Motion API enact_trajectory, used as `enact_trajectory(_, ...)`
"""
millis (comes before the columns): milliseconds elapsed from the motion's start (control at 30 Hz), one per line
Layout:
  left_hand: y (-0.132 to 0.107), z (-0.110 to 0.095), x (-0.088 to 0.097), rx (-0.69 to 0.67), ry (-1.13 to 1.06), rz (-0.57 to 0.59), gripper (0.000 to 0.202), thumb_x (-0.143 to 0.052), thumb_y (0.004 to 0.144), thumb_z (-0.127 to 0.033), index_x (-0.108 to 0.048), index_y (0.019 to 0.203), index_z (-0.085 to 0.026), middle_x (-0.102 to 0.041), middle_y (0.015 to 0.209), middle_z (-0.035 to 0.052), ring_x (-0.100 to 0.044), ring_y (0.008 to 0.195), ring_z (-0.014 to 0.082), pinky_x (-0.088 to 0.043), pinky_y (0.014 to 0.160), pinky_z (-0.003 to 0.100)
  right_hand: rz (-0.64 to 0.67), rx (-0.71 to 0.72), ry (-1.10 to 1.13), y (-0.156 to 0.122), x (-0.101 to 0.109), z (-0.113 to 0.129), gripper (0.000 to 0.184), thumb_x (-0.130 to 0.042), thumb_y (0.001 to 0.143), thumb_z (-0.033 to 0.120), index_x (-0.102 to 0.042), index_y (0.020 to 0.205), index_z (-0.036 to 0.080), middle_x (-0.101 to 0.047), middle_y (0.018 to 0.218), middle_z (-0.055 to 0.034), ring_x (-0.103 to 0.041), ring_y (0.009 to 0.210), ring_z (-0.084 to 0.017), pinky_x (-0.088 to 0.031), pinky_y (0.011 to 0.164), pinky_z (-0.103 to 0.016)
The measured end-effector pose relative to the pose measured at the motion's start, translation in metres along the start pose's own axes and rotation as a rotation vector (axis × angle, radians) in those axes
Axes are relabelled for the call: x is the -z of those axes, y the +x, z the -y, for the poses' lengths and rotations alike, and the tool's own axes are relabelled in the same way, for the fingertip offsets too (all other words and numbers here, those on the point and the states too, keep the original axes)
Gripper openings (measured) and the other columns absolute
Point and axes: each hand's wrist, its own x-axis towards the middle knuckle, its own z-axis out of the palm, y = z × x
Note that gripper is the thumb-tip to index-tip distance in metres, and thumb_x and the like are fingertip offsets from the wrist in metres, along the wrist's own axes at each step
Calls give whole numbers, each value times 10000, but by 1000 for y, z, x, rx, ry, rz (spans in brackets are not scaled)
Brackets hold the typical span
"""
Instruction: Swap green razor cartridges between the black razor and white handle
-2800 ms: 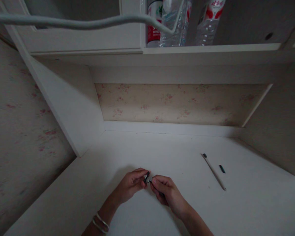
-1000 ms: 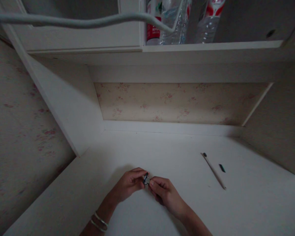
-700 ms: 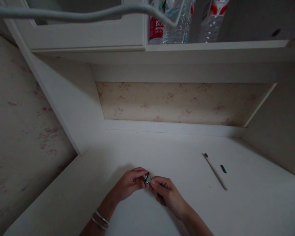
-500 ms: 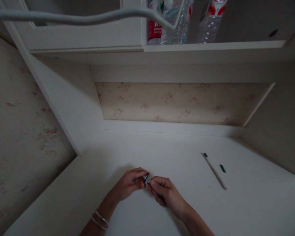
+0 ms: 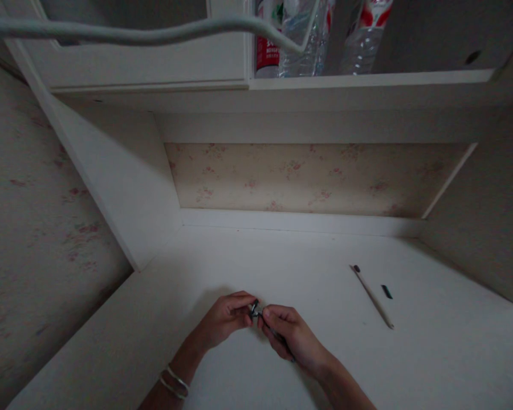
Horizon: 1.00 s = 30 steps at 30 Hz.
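Over the white desktop my left hand (image 5: 228, 319) pinches a small black-and-silver piece (image 5: 254, 309) between thumb and fingers. Its exact kind is too small to make out. My right hand (image 5: 290, 333) is closed around a slim dark rod-like thing (image 5: 282, 341), whose lower end pokes out under the palm. The front of that thing meets the small piece between the two sets of fingertips. Most of both items is hidden by the fingers.
On the white desktop (image 5: 222, 256) to the right lie a thin pale stick (image 5: 374, 299) with a dark tip and a small dark strip (image 5: 386, 291). Above, a shelf holds plastic bottles (image 5: 301, 45). A pale bar (image 5: 132, 33) crosses the upper view.
The silvery part between my fingertips has turned and shows a narrower face. More of the dark rod-like thing shows under my right hand. My left hand has stayed in place.
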Motion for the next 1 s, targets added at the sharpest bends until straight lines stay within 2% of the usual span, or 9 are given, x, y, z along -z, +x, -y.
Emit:
enact_trajectory(200,-1,7,-1,17,-26,-9,515,-580,789,-590,-680,948,-111,-532,875,71,-479,821,179,-364,693,248,-19,25,-45,-1,-3,3,481,-582,802,625,-537,710,155,-342,464,87,-207,364,-48,-116,337,-196)
enact_trajectory(500,0,4,-3,21,-75,-18,502,-580,792,-587,-675,908,-108,-514,846,61,-476,790,172,-372,681,252,-77,88,-125,-2,-4,2,497,-551,828,624,-480,635,172,-295,471,82,-203,404,-61,-117,383,-220)
enact_trajectory(833,0,6,-5,45,-119,-12,524,-606,772,-587,-669,975,-109,-531,895,77,-494,821,185,-394,704,260,-72,133,-191,0,-1,-5,454,-534,874,568,-549,695,151,-291,508,73,-221,445,-72,-138,410,-229)
enact_trajectory(1000,1,1,-4,33,-59,10,502,-580,796,-581,-672,955,-114,-530,875,70,-484,816,181,-379,702,256,-62,94,-147,0,-1,-3,476,-534,850,610,-532,700,158,-286,494,81,-203,414,-65,-123,388,-223)
